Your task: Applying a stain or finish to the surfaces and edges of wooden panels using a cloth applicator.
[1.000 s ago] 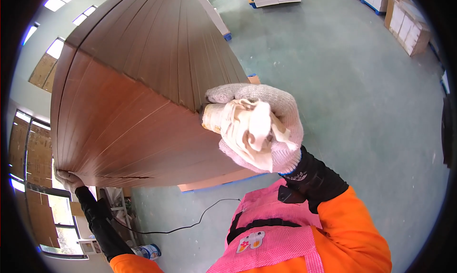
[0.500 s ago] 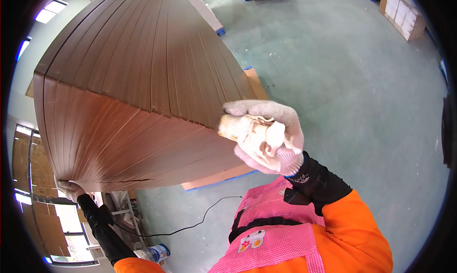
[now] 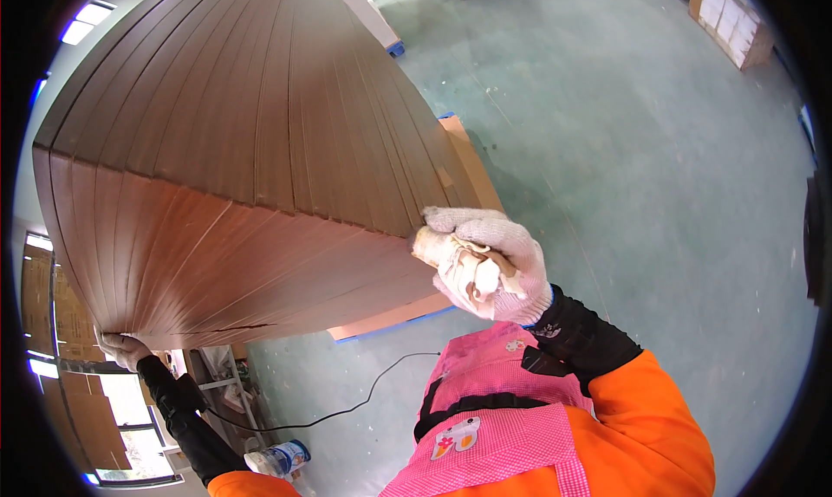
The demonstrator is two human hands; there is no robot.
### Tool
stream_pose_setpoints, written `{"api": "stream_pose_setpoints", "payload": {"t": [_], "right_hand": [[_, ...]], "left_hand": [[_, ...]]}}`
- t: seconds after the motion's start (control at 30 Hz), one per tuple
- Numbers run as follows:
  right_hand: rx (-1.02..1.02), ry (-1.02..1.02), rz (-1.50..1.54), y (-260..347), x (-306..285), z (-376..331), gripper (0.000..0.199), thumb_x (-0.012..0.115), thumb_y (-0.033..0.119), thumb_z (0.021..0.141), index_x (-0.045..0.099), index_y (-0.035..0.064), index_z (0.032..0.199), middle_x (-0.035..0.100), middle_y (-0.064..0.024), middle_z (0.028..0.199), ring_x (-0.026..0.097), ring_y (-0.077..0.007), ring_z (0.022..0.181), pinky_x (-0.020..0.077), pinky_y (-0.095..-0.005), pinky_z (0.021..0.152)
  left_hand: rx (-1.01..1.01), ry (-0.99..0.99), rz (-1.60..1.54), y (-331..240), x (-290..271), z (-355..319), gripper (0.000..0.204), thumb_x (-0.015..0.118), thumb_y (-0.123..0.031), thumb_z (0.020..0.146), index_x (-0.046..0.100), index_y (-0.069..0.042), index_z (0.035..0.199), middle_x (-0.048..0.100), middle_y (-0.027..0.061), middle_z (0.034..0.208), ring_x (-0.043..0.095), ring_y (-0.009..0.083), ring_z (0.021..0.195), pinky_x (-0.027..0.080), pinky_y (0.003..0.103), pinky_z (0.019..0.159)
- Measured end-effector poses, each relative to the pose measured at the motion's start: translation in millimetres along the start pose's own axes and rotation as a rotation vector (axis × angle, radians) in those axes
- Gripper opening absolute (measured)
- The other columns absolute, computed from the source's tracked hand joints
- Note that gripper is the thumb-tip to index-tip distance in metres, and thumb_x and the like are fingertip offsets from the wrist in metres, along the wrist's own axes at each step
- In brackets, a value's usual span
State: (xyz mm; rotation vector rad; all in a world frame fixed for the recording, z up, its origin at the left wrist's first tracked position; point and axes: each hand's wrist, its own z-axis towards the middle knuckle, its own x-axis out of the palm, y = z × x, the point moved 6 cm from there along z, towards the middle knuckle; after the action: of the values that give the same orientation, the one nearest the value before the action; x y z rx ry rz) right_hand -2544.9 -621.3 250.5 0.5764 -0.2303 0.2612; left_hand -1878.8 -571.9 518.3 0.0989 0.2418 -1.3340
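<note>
A tall stack of brown wood-grain panels fills the left and middle of the head view, its many edges showing as fanned lines. My right hand, in a whitish knit glove, is closed around a crumpled cream rag with a brownish stained end. The rag's end is at the near right corner of the stack; whether it touches cannot be told. At the lower left end of the stack, my gloved left hand has its fingers bent around a panel edge. Part of those fingers is hidden.
Under the stack lies cardboard on a blue pallet. A dark cable runs across the grey-green floor near a blue-and-white bucket. Shelving stands at lower left, and a large box at far right.
My right hand with the rag has moved slightly down and right in the view. The stack appears shifted a little left. My left hand stays at the same edge.
</note>
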Motion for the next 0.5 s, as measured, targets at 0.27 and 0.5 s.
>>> {"api": "stream_pose_setpoints", "payload": {"t": [0.27, 0.5], "right_hand": [[-0.044, 0.035, 0.128, -8, 8, 2, 0.041, 0.068, -0.004, 0.092, 0.054, -0.0047, 0.130, 0.068, -0.0229, 0.112, 0.070, -0.0206, 0.085, 0.0582, -0.0274, 0.069], [-0.041, -0.112, -0.193, -7, -2, -14, 0.057, 0.079, -0.007, 0.078, 0.054, 0.0020, 0.128, 0.064, -0.0186, 0.114, 0.066, -0.0304, 0.103, 0.0554, -0.0387, 0.079]], "left_hand": [[-0.017, -0.004, -0.001, -9, -4, -3, 0.070, 0.023, -0.061, 0.108, 0.056, -0.010, 0.143, 0.056, 0.0201, 0.139, 0.059, 0.0377, 0.125, 0.051, 0.050, 0.103], [-0.018, -0.012, 0.050, -5, -2, -3, 0.073, 0.021, -0.064, 0.107, 0.057, -0.012, 0.143, 0.058, 0.0184, 0.136, 0.061, 0.0370, 0.121, 0.053, 0.052, 0.099]]}}
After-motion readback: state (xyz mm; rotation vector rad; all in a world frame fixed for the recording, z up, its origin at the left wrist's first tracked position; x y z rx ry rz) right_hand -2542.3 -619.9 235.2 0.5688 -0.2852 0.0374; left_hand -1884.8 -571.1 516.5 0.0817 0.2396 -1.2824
